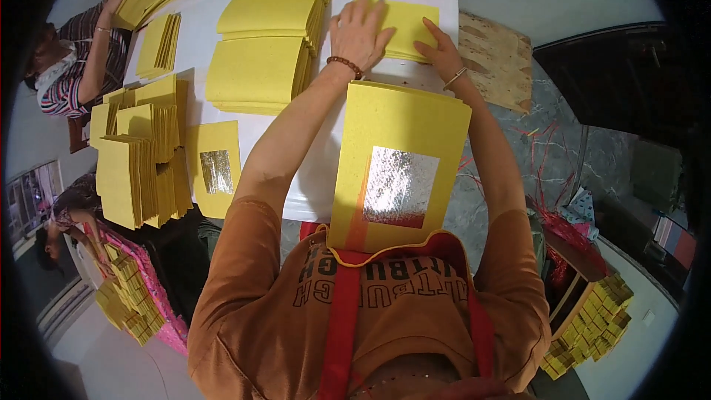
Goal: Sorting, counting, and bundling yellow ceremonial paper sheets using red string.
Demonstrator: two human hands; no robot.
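Note:
A thin stack of yellow paper sheets (412,21) lies on the white-covered table, beyond a second stack. My left hand (358,34) rests flat on its left part, fingers spread. At its right edge my right hand (442,54) touches the paper with thumb and fingers apart. Nearer my body is a thicker stack of yellow paper (409,115), with a shiny silver foil square (400,185) on its top sheet. Its near end meets my red-strapped apron. Neither hand holds anything between its fingers.
Several thick piles of yellow paper (255,74) stand left of my arms. More bundles (126,178) crowd the table's left edge, near a foil-marked sheet (198,137). A person (85,67) handles paper at far left. A wooden board (495,63) lies right, with red strings (544,155) on the floor.

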